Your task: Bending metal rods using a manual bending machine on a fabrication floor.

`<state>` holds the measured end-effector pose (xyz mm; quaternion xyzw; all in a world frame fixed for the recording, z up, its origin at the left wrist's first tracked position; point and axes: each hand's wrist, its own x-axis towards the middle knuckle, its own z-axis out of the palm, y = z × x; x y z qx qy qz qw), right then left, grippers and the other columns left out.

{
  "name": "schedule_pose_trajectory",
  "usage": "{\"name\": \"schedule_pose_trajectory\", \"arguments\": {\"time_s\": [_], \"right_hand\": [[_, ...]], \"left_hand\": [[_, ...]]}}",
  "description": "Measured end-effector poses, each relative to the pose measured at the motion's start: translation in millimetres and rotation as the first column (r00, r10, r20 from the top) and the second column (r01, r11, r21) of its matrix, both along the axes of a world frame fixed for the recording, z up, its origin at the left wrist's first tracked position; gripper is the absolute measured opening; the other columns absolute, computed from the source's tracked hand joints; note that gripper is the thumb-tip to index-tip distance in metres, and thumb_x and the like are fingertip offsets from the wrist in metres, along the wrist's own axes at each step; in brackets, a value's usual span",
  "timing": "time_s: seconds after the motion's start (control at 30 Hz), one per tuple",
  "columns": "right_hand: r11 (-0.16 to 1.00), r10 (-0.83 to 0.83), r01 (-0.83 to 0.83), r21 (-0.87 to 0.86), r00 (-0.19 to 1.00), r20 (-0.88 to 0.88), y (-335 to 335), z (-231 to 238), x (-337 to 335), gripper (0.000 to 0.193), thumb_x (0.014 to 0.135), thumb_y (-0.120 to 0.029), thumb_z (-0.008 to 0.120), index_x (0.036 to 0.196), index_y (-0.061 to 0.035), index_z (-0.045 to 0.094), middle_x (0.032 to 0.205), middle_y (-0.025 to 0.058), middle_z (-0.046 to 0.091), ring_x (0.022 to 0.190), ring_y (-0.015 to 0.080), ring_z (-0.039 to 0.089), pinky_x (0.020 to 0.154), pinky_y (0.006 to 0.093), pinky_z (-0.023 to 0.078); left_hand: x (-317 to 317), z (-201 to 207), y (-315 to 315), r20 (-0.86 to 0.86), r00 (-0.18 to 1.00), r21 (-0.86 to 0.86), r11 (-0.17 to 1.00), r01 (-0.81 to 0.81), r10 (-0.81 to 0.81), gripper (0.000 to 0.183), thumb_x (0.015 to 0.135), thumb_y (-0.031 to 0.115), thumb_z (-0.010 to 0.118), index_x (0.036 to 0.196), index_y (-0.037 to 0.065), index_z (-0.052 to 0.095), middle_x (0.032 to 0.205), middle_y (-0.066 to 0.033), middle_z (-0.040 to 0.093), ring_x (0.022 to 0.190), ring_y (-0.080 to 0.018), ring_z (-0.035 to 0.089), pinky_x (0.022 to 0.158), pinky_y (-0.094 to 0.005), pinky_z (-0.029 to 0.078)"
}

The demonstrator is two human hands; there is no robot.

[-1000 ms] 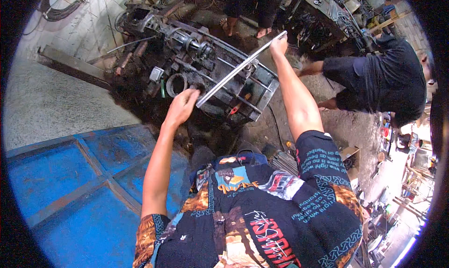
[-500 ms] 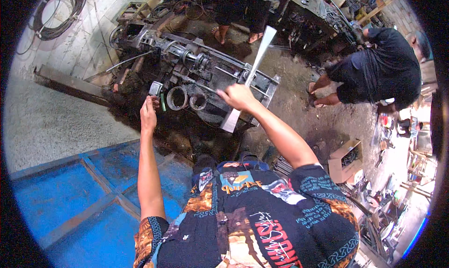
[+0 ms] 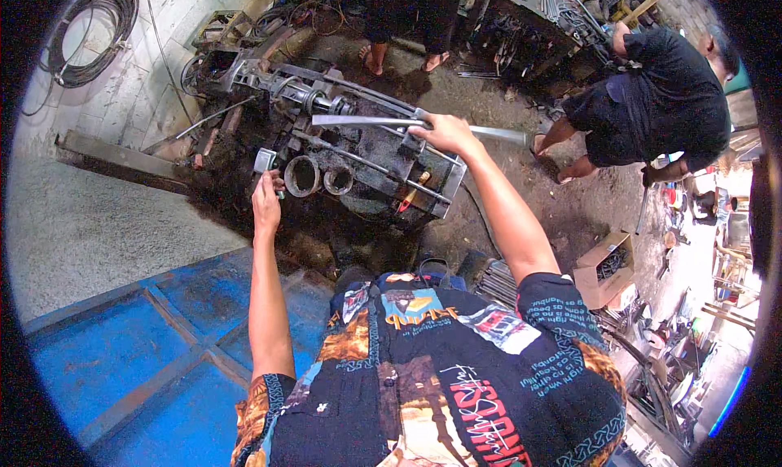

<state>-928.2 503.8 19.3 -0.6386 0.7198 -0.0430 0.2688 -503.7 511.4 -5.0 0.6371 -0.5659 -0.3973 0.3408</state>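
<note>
My right hand [image 3: 446, 135] is closed around the middle of a long, flat silvery metal bar [image 3: 358, 121]. The bar lies almost crosswise over the right part of a greasy metal machine [image 3: 375, 153] with rails. My left hand [image 3: 267, 197] is closed at the machine's left side, just below a small grey metal block [image 3: 265, 159]. A thin green piece shows beside its fingers; I cannot tell what the fingers hold. Two metal rings [image 3: 303, 176] stand right of that hand. A brush [image 3: 414, 192] with red on it lies on the machine's near right end.
A blue panel with brown bars [image 3: 183, 324] fills the lower left. One person [image 3: 656, 100] bends over at the right; another person's legs [image 3: 407, 39] are behind the machine. An open cardboard box [image 3: 604, 271] and metal rods [image 3: 497, 280] lie at the right. Coiled cable [image 3: 91, 31] hangs on the wall.
The metal bar has swung from steeply upright to nearly level, and my right hand has moved away from me with it. The brush has come into sight. My left hand has shifted slightly right.
</note>
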Motion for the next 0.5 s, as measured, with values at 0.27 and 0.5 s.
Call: {"name": "schedule_pose_trajectory", "arguments": {"time_s": [0.27,0.5], "right_hand": [[0.941,0.137,-0.168,-0.293,0.983,-0.124,-6.3,-24.6,5.2,0.057,0.087,-0.064,0.052,0.104,-0.0132,0.069,0.084,0.0175,0.070,0.086,0.0347,0.068,0.074,0.0496,0.051],[0.956,-0.052,0.033,-0.290,0.997,-0.060,6.2,-17.5,20.2,0.052,0.089,-0.058,0.054,0.096,-0.0087,0.068,0.089,0.0170,0.068,0.088,0.0360,0.066,0.075,0.0472,0.051]], "left_hand": [[0.6,-0.2,10.0,0.012,1.000,-0.009,1.000,-0.013,0.013,0.051,0.105,0.038,0.033,0.113,-0.004,0.060,0.088,-0.0089,0.064,0.078,-0.0156,0.059,0.073,-0.0311,0.048],[-5.6,-17.5,15.2,0.047,0.999,-0.024,1.000,0.013,-0.011,0.050,0.105,0.037,0.035,0.110,-0.005,0.061,0.085,-0.0087,0.064,0.077,-0.0170,0.061,0.072,-0.0318,0.049]]}}
